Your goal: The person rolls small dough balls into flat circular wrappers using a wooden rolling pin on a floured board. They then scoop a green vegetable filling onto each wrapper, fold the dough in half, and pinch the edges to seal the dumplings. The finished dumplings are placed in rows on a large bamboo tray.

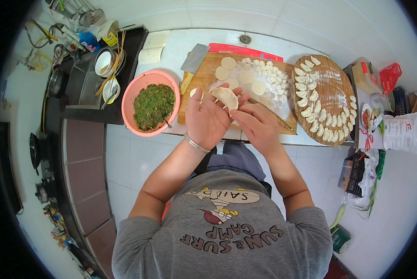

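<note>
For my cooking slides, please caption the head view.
Left hand cradles a folded dumpling, right hand at its edge, near a pink bowl of green filling.

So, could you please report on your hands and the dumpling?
Left hand palm up, open under dumpling. Right hand pinching its end. Dumpling folded, half-moon. Nothing blocking either hand; rolling pin beyond right.

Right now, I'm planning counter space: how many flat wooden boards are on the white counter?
2: the rectangular brown wooden board in the middle, and the round brown wooden board to its right. Others could be hidden.
</note>
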